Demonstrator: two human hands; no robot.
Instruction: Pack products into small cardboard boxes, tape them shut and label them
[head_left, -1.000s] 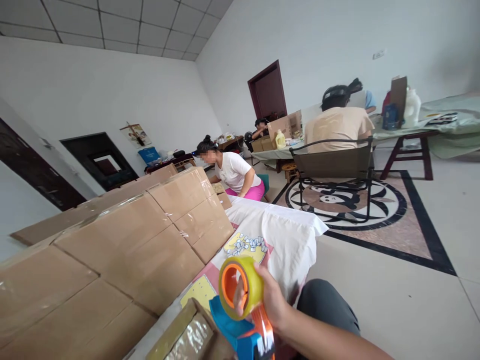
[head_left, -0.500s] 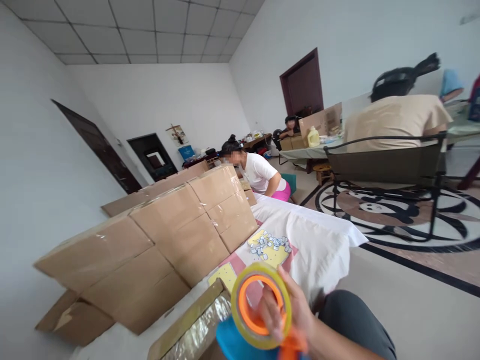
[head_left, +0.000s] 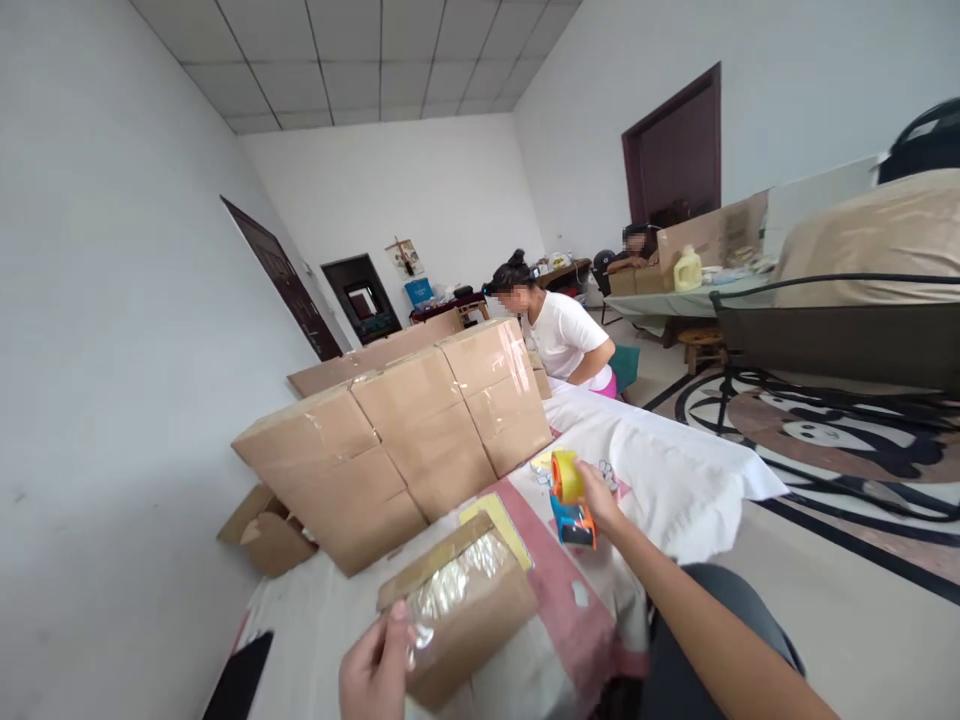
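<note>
My right hand is closed around a tape dispenser with a blue and orange body and a yellow roll. It is held low at the cloth-covered table, right of a small cardboard box. Shiny clear tape runs along the top of that box. At the box's near left corner, my left hand grips the edge, thumb against the taped face. Its other fingers are partly hidden.
Several taped cardboard boxes stand in a row behind the small box. An open carton is at far left, with a dark flat object nearer. A co-worker in a white shirt sits beyond. My knee is at right.
My right hand has carried the tape dispenser away from the camera, down to the table. My left hand has come into view at the small box. The view has turned left.
</note>
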